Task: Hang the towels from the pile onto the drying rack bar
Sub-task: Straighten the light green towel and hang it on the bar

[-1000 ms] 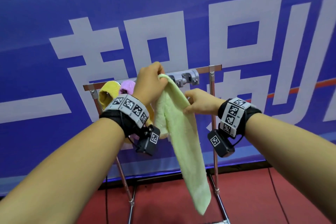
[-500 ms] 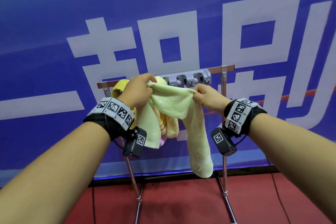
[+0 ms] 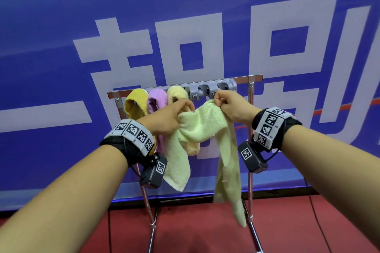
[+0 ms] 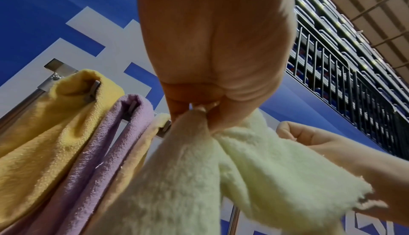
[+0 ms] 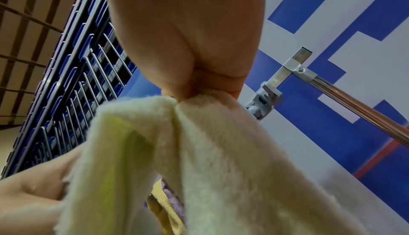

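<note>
Behind the metal drying rack bar (image 3: 244, 78) a blue banner (image 3: 61, 26) is hung. At frame centre, a pale green terry towel (image 3: 202, 124) is pinched by the left hand (image 3: 169, 118) and right hand (image 3: 231, 107), each grip closed on it.

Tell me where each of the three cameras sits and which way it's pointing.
Head: worn on the head, looking forward and down at the rack bar; both forearms, left hand and right hand show.
Left wrist: looks up along the left hand at the green towel.
Right wrist: looks up along the right hand at the grey clip.
All share the green towel.
</note>
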`<state>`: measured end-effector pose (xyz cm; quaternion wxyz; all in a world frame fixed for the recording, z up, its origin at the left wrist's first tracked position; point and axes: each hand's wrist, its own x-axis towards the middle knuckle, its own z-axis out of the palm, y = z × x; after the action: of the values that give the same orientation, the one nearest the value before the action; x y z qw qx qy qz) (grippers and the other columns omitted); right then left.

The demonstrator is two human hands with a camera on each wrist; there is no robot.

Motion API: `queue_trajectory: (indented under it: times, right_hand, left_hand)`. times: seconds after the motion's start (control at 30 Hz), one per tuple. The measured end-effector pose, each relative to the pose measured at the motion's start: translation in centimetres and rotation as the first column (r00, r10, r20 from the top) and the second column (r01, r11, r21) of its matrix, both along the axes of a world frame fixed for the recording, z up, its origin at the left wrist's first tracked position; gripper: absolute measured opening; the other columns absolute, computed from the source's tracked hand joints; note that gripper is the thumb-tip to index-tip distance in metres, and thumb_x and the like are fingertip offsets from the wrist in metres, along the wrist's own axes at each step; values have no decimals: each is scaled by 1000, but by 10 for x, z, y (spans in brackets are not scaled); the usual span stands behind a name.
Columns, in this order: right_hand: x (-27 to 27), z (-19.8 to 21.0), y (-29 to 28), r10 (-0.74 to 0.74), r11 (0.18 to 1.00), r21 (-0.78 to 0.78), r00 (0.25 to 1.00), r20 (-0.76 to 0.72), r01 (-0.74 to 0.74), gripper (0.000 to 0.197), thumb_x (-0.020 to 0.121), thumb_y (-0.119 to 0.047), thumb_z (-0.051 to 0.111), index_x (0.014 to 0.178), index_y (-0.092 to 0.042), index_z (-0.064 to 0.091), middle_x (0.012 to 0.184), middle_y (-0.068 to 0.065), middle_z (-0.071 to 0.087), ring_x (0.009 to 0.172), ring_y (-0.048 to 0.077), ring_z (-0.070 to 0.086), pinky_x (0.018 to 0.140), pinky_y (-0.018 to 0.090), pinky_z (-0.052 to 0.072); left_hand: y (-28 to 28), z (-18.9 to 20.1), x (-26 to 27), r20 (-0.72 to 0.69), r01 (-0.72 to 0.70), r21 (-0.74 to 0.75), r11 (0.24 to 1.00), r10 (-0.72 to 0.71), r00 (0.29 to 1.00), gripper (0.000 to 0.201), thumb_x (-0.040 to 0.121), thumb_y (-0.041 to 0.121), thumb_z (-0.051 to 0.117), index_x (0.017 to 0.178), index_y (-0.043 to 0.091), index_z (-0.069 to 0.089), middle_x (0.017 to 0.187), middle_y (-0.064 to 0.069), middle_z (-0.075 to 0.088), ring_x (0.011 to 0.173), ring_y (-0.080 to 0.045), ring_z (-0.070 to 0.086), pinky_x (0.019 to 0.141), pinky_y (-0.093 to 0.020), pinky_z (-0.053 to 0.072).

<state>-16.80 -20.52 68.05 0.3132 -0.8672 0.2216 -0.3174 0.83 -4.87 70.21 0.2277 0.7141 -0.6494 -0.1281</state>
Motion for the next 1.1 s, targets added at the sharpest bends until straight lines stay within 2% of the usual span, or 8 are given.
queue_trajectory:
  times: [0.13,0.27,0.4,0.6,0.73,0.9,1.0,1.1]
  right_hand:
    - [-2,1,-3,-23,999,-49,998,-52,20,39,87,9,38,81,-14,69,71,-7,58,58,7,48,49,14,38]
    - [-3,4,-4,-49,996,-83,996,-74,43,43,85,7,36,87,-14,74,74,-10,60,56,4,47,47,10,35]
    - [-8,7,0,-12,999,-36,999,-42,10,28,83,0,49,95,-12,72,77,-6,61,56,10,54,52,22,46]
    - [-5,3,-9,-134,921,-383,979,-150,68,38,77,-7,69,113,-19,69,105,-9,52,98,12,52,76,21,39]
    - [-2,6,-7,-268,834,-537,943,-198,124,41,87,-8,57,123,-26,63,115,-4,54,91,15,49,70,35,45]
    - [0,12,-11,-366,717,-682,912,-188,147,23,92,-14,50,108,-24,63,106,1,55,86,24,51,60,32,34]
    - [3,14,-21,-397,681,-713,902,-171,165,14,87,-10,51,88,-19,62,95,2,53,82,26,52,53,26,21]
    - [5,15,-33,-417,676,-716,891,-181,171,16,86,-12,55,92,-20,67,98,2,54,88,29,55,58,27,30]
  left_hand:
    - [0,1,-4,22,118,63,991,-119,993,71,68,-18,40,115,35,45,115,-1,57,97,-21,59,73,-40,52]
    - [-5,6,-11,150,101,140,985,-122,981,66,67,-18,33,104,26,65,108,11,54,108,-18,51,81,-27,45]
    - [-8,7,-19,286,-26,161,987,-21,958,64,80,-16,35,122,19,67,125,5,52,127,-17,45,95,-18,32]
    - [-23,1,-13,345,-237,-183,954,288,893,34,84,17,61,117,20,70,124,-1,65,112,-22,59,93,-30,48]
    - [-40,-1,-8,328,-310,-446,840,476,816,13,81,26,68,87,17,74,94,-1,66,93,-24,61,79,-35,50]
    - [-51,0,-8,331,-343,-540,769,569,753,33,80,50,74,79,17,74,84,-3,67,89,-23,59,74,-35,48]
    - [-59,1,-8,329,-360,-521,774,571,752,25,83,40,72,78,15,74,85,-4,66,89,-24,59,76,-36,51]
    - [-68,-1,-2,379,-331,-457,825,518,767,11,82,11,60,79,12,70,87,-6,65,89,-30,61,76,-41,52]
